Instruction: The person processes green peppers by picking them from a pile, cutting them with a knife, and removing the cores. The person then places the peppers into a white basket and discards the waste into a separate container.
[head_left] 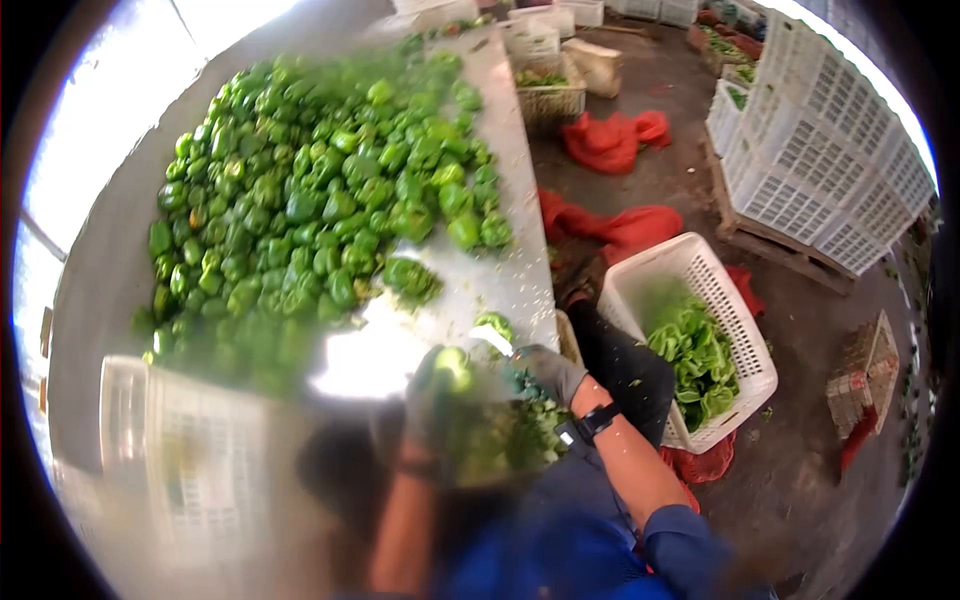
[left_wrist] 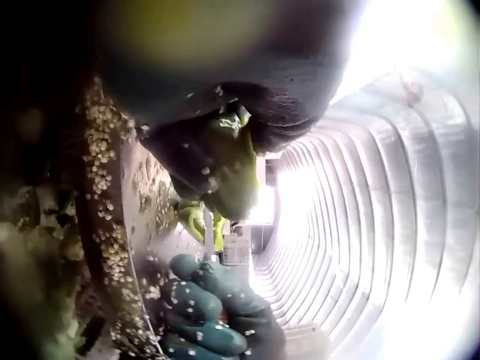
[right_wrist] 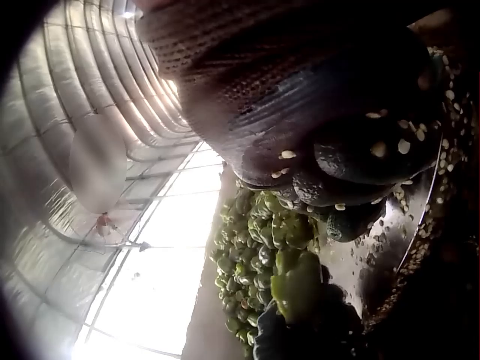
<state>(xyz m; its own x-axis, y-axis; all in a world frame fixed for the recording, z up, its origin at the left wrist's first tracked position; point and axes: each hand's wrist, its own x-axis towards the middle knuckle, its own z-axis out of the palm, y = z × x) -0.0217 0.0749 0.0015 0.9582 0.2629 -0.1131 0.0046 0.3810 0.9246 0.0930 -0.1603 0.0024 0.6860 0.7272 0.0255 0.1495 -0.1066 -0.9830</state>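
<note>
Gloved fingers of the left hand point(head_left: 430, 400) grip a green pepper point(head_left: 455, 370), blurred in the head view; the left wrist view shows that pepper point(left_wrist: 234, 169) under the dark glove point(left_wrist: 232, 90). Curled round a small knife, the right hand point(head_left: 548, 372) is just to the right, its light blade point(head_left: 492, 338) pointing up and left. Beside the blade is another green pepper piece point(head_left: 495, 322); whether it touches the blade I cannot tell. In the right wrist view the right glove point(right_wrist: 322, 150) carries scattered seeds, with the held pepper point(right_wrist: 296, 285) below it.
A large pile of green peppers point(head_left: 300, 200) covers much of the metal table point(head_left: 510, 190). Seeds lie along its edge. White crates stand at left point(head_left: 200, 440) and right, one point(head_left: 745, 345) holding leafy greens. Stacked crates point(head_left: 820, 140) and red netting point(head_left: 615, 140) are on the floor.
</note>
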